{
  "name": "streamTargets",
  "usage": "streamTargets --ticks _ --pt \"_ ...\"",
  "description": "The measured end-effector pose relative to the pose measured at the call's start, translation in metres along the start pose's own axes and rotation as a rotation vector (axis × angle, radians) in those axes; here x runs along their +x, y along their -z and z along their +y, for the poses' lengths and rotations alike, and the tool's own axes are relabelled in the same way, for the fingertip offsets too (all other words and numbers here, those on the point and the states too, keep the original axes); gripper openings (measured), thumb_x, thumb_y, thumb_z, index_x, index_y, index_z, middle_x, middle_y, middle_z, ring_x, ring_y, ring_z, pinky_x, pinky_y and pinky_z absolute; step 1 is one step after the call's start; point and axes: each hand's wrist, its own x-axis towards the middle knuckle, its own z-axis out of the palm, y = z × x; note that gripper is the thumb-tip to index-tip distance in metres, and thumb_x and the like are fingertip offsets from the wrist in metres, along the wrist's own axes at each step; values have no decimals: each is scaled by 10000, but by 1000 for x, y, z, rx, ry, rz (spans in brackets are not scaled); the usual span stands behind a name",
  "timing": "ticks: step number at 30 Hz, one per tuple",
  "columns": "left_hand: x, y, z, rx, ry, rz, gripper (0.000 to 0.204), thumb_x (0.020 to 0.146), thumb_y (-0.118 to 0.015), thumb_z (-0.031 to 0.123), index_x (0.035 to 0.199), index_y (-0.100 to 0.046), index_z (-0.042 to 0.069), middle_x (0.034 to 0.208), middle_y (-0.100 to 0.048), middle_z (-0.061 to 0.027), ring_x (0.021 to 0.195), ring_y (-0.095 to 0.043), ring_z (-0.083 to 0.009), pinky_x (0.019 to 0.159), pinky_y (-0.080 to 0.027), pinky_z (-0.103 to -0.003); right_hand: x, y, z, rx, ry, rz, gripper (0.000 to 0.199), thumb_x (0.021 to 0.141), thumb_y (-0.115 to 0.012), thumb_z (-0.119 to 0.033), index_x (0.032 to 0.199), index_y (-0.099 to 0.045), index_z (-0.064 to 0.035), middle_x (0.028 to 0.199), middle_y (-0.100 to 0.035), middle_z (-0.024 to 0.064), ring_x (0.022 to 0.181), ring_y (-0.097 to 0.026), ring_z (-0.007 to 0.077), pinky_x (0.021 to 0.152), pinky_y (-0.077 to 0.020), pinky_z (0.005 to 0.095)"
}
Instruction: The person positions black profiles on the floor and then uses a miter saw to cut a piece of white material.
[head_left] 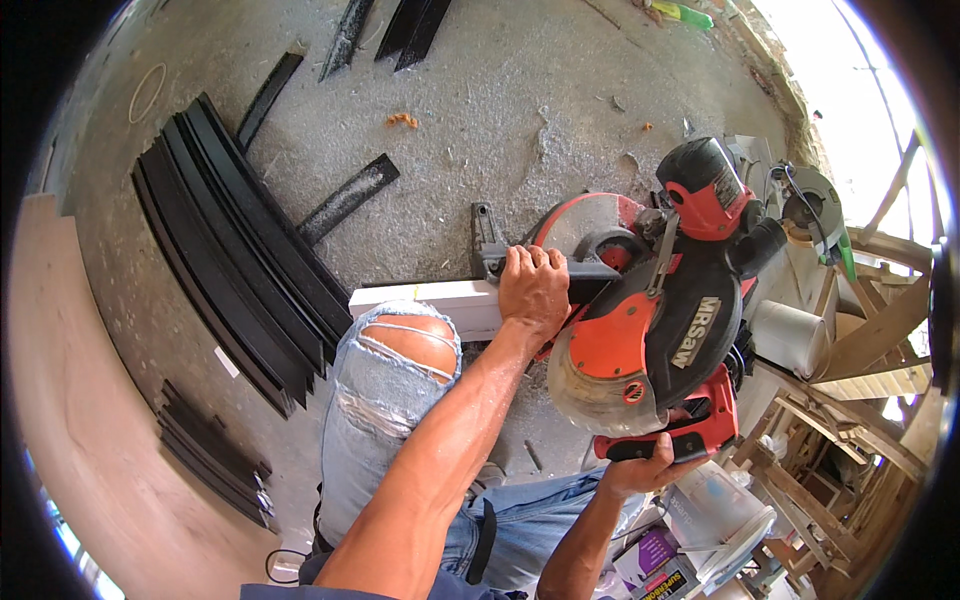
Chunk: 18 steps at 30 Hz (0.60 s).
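Observation:
My left hand is closed over the near end of a white bar, pressing it against the dark fence of a miter saw. Its fingers curl over the top edge, and what lies under the palm is hidden. The bar runs out to the left, past my knee. My right hand is wrapped round the red and black handle of the miter saw, thumb on top, most fingers hidden. An orange and clear guard covers the blade side of the saw, close to my left wrist.
Long black profiles lie stacked on the dusty floor at left, with shorter black offcuts beyond. A pale wooden board runs along the left edge. At right are a white bucket, an angle grinder, scrap timber and a plastic tub.

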Motion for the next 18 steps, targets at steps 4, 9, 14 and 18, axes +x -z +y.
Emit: streamTargets --ticks 4,9,14,18 --pt "-1 2 -1 -10 -8 43 382 752 -671 146 1108 -657 8 1121 -680 -201 1059 -629 -310 980 -439 -379 1 12 12 -18 11 -63 812 828 -555 -165 1545 -217 11 1271 -555 248 1046 -612 279 894 -532 393" --pt "0 -1 1 -22 -25 37 391 745 -671 148 1101 -654 -13 1084 -685 -219 1021 -643 -316 977 -448 -385 4 0 -6 74 -40 -61 784 826 -548 -175 1526 -253 20 1224 -578 235 1022 -623 271 870 -544 384" --pt "4 -4 -7 -10 -159 -12 393 736 -678 152 1073 -646 -49 1018 -684 -241 955 -663 -333 942 -478 -400 0 -2 0 23 18 37 758 820 -546 -205 1470 -303 100 1297 -522 250 1045 -627 280 861 -549 366" --pt "0 -12 -13 139 -377 168 430 748 -677 179 1092 -609 -71 977 -670 -235 960 -657 -347 919 -489 -428 1 10 4 92 -93 -116 847 832 -533 -116 1590 -162 -49 1475 -401 252 1171 -604 315 950 -541 439"
